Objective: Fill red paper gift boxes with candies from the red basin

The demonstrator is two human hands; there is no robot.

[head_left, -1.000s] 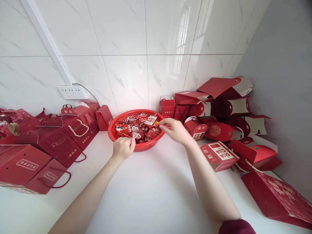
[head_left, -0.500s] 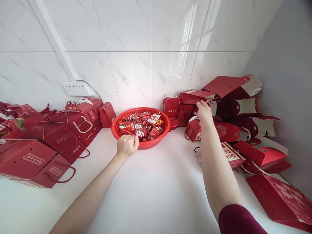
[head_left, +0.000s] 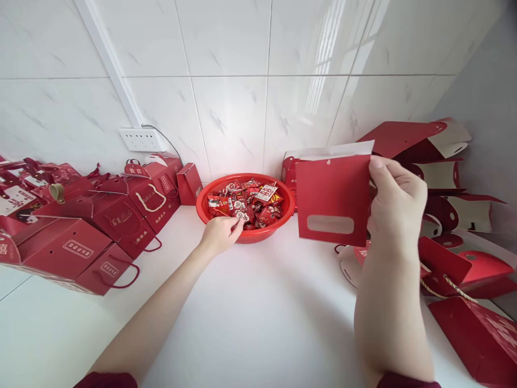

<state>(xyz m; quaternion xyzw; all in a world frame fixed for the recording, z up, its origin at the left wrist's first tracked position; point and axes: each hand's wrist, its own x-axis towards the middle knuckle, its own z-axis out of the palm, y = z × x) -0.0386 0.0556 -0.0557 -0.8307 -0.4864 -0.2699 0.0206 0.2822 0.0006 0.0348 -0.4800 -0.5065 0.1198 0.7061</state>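
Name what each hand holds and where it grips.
Right hand pinches a flat red box by its right edge. Left hand rests at the basket rim; grip unclear.

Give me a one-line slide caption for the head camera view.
Right hand lifts a flat red gift box while the left hand rests at the rim of a red basket of wrapped candies.
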